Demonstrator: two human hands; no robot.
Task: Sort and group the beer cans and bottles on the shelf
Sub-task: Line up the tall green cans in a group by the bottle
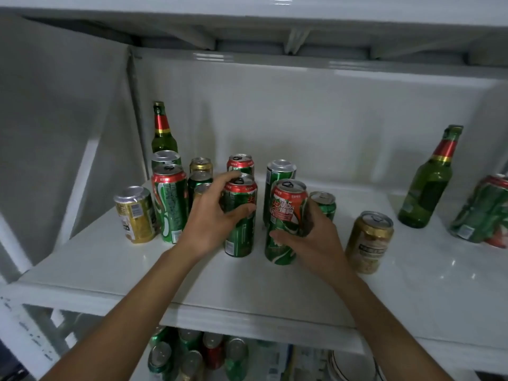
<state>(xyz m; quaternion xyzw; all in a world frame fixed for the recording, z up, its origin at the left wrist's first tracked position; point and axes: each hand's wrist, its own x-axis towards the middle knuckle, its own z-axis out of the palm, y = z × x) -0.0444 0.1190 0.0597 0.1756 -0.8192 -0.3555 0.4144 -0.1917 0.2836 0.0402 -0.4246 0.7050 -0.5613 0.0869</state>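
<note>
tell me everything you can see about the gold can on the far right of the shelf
The gold can is a short metal drink can with a silver top, its pull tab in place, and a pale printed label too blurred to read. It stands upright near the white shelf's front edge, just right of the right hand, touching nothing else.

Looks like a storeroom or the back of a small shop, honestly. Plain white metal shelving (275,292) against a bare white wall (302,119), with green and gold beer cans (170,204) and a couple of green bottles (428,182) standing loose. More cans (192,353) crowd the shelf below. No decor, pretty dim lighting.
</note>
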